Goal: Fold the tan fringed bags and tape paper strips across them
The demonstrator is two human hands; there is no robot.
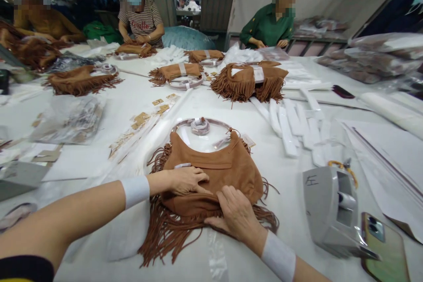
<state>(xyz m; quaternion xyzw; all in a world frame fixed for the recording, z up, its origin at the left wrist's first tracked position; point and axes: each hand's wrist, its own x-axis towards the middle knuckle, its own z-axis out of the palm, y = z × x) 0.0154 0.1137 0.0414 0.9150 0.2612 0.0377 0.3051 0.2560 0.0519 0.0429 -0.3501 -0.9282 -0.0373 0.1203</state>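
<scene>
A brown suede bag with long fringe lies flat on the white table in front of me, its wrapped ring handle pointing away. My left hand rests flat on the bag's lower middle, fingers stretched out. My right hand presses on the bag's folded bottom edge, fingers curled over the suede where the fringe spreads out. Both wrists wear white bands.
A grey tape dispenser and a phone sit at my right. White paper strips lie beyond. More fringed bags and plastic packets cover the table. Three people work along the far side.
</scene>
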